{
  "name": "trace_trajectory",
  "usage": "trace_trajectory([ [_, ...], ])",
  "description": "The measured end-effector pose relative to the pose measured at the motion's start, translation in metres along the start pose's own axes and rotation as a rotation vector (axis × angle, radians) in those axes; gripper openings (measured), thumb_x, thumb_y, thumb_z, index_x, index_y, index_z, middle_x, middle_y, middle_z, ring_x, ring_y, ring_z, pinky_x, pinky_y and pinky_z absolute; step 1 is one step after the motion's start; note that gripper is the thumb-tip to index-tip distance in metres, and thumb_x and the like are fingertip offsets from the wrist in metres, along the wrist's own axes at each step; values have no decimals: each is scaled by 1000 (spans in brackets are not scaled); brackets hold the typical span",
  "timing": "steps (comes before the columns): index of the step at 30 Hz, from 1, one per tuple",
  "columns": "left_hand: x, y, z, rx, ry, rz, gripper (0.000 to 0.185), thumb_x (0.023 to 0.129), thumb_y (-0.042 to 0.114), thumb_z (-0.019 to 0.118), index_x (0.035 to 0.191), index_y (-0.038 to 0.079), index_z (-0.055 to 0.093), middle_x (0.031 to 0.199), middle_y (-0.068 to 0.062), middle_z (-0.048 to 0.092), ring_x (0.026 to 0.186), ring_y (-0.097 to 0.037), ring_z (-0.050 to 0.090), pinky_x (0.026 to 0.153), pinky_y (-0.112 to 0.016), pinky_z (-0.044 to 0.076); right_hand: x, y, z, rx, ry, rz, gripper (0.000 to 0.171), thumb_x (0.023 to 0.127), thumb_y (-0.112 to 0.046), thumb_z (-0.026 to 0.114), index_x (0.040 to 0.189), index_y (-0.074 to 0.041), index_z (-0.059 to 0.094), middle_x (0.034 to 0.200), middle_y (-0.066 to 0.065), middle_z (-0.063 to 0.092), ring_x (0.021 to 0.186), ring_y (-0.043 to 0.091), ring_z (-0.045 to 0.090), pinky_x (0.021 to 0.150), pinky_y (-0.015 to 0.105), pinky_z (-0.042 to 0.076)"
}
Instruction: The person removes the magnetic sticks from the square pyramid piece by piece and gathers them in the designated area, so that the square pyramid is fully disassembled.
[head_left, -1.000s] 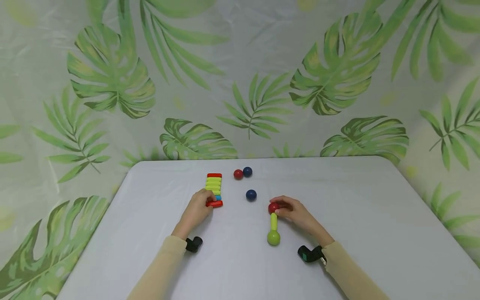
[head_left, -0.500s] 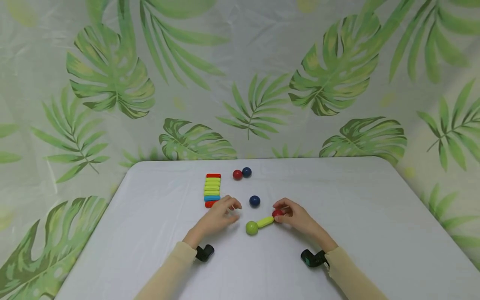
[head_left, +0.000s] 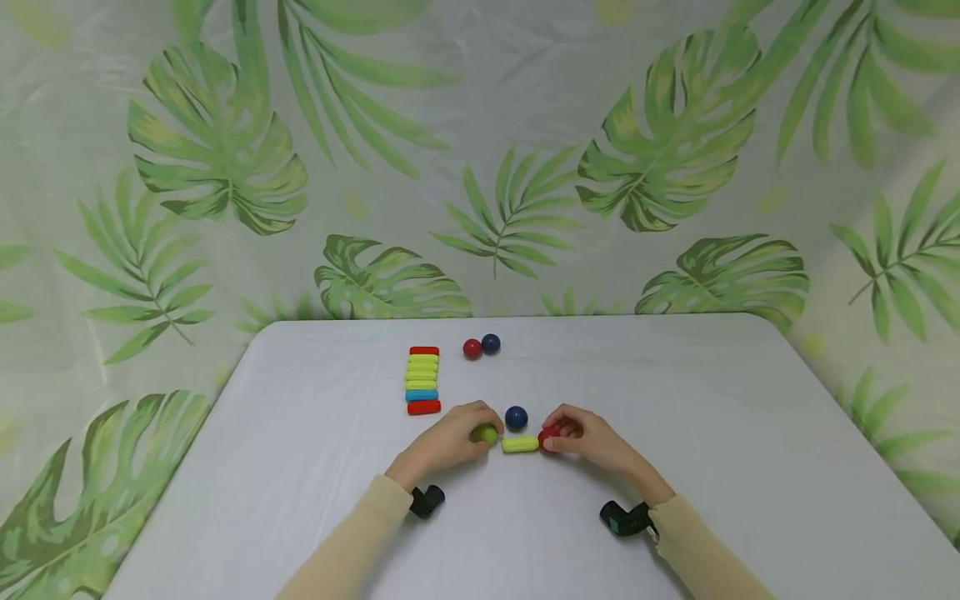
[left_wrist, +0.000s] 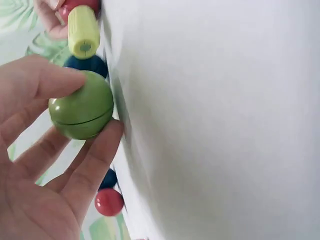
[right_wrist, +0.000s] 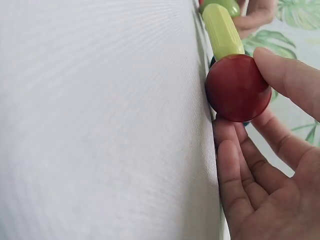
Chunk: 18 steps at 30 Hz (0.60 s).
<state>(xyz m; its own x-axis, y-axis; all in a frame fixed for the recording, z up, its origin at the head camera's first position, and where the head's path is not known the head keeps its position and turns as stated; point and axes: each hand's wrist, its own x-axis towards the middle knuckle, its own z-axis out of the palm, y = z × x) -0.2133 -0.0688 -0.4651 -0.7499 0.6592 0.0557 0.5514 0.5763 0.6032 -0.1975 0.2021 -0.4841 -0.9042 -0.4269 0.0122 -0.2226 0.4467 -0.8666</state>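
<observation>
- Bench [head_left: 712, 467]: white, in front of a leaf-print backdrop [head_left: 225, 167].
- Far left of the set: stack of sticks [head_left: 422, 381] lying flat in a column, red at the far end, then yellow-green ones, then blue, red nearest the person. Well apart from both hands.
- Left hand [head_left: 447, 441]: fingers curled round the green ball [head_left: 487, 433], thumb on one side, fingertips on the other (left wrist view shows it plainly: ball [left_wrist: 81, 111] pinched between thumb and fingers, against the bench).
- Green ball sits just off the left end of the yellow-green stick [head_left: 520, 445]; in the left wrist view there is a small gap between ball and stick end [left_wrist: 83, 31], so not joined.
- Yellow-green stick lies flat on the bench, roughly crosswise, between the two hands.
- Blue ball [head_left: 516, 417]: on the bench just behind the stick, between the hands, untouched.
- Right hand [head_left: 588, 437]: thumb and fingers curled round the red ball [head_left: 548, 437]. In the right wrist view the red ball [right_wrist: 237, 87] meets the stick's right end [right_wrist: 222, 30].
- Far back: a second red ball [head_left: 472, 348] and a second blue ball [head_left: 491, 343], touching each other, just right of the stack's far end.
- Sleeves beige, a black wrist camera under each forearm.
</observation>
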Motion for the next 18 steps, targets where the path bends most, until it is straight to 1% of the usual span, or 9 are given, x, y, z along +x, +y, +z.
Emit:
trace_trajectory([
  [2, 5, -6, -4, -79, 68, -31, 26, 87, 2, 66, 111, 9, 63, 110, -1, 59, 96, -17, 53, 87, -30, 47, 0, 1, 0, -4, -2, 3, 24, 88, -20, 71, 104, -4, 62, 91, 3, 61, 80, 20, 53, 70, 25, 45],
  [4, 12, -12, -7, -141, 161, -74, 27, 86, 1, 67, 112, 6, 61, 110, -4, 58, 96, -19, 54, 87, -31, 48, 0, 2, -1, -5, -3, 9, 25, 88, -21, 71, 104, -4, 62, 91, 4, 60, 81, 21, 53, 71, 25, 45],
  [7, 29, -19, -12, -185, 295, -152, 28, 85, -2, 69, 110, 3, 61, 109, -9, 57, 98, -23, 55, 88, -34, 49, 0, 2, -1, 0, -1, 5, 25, 88, -20, 70, 104, -3, 62, 91, 5, 59, 81, 22, 52, 70, 25, 45],
  [9, 39, -22, -15, -181, 355, -206, 26, 85, -2, 68, 110, 3, 62, 108, -10, 57, 97, -23, 54, 88, -34, 48, 1, 2, -1, 7, -2, 5, 25, 88, -19, 70, 104, -3, 61, 91, 5, 59, 81, 21, 52, 70, 25, 44],
  [11, 49, -26, -17, -176, 392, -253, 26, 85, -2, 68, 110, 2, 63, 108, -10, 58, 95, -23, 53, 87, -35, 48, 1, 2, 0, 12, -3, 8, 24, 88, -19, 70, 105, -3, 61, 91, 5, 59, 81, 21, 51, 70, 25, 44],
  [14, 60, -31, -17, -152, 402, -297, 25, 86, -1, 67, 110, 3, 63, 108, -10, 58, 93, -22, 52, 86, -34, 47, 1, 2, 1, 14, -3, 24, 24, 88, -18, 70, 105, -3, 61, 90, 5, 59, 81, 21, 51, 70, 24, 44],
  [16, 63, -33, -16, -139, 401, -306, 25, 86, -1, 68, 110, 3, 63, 108, -10, 58, 93, -23, 52, 85, -35, 47, 1, 1, 2, 19, -4, 33, 24, 88, -18, 70, 105, -3, 61, 90, 6, 59, 81, 21, 51, 70, 24, 44],
  [18, 64, -34, -14, -117, 402, -307, 27, 86, 1, 68, 112, 3, 63, 110, -11, 58, 97, -24, 53, 88, -36, 47, 1, 1, 2, 22, -3, 37, 24, 88, -18, 71, 105, -3, 61, 90, 6, 58, 81, 22, 51, 70, 24, 44],
])
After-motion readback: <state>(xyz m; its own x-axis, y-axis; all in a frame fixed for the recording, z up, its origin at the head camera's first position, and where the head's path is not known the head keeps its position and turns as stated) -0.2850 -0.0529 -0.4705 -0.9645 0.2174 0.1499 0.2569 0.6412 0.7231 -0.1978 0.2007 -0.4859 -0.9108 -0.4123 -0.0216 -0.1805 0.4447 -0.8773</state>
